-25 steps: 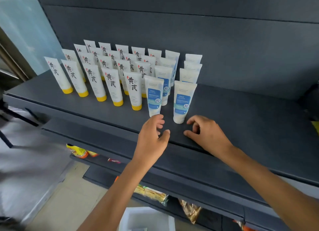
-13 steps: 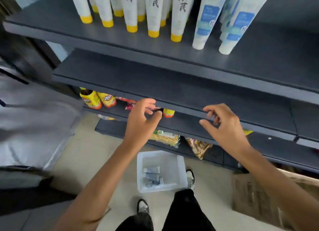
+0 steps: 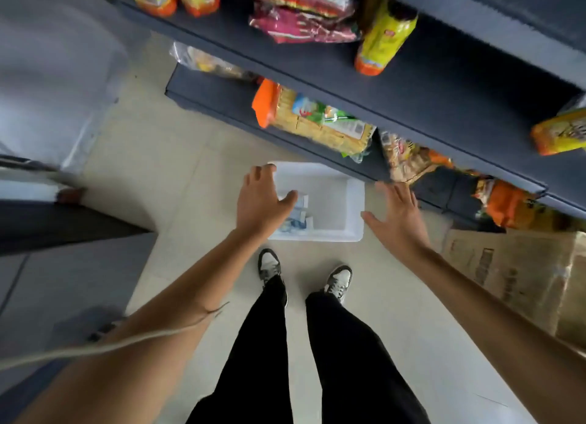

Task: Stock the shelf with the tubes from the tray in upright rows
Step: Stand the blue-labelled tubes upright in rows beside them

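A white plastic tray (image 3: 348,208) sits on the floor in front of my feet, at the foot of the shelving. A few white-and-blue tubes (image 3: 299,217) lie flat in its left part, partly hidden by my left hand. My left hand (image 3: 261,201) hovers over the tray's left side, fingers spread and holding nothing. To the right of the tray's rim, my right hand (image 3: 398,216) is spread open and empty. The stocked top shelf with the upright tubes is out of view.
Dark lower shelves (image 3: 444,87) carry snack bags, among them an orange-and-yellow pack (image 3: 314,119) just beyond the tray. A cardboard box (image 3: 513,274) stands on the floor at the right. My two shoes (image 3: 304,274) stand just behind the tray on pale tiles.
The view has swung down from the top shelf to the floor. Both hands have dropped from the shelf edge toward the tray and spread open.
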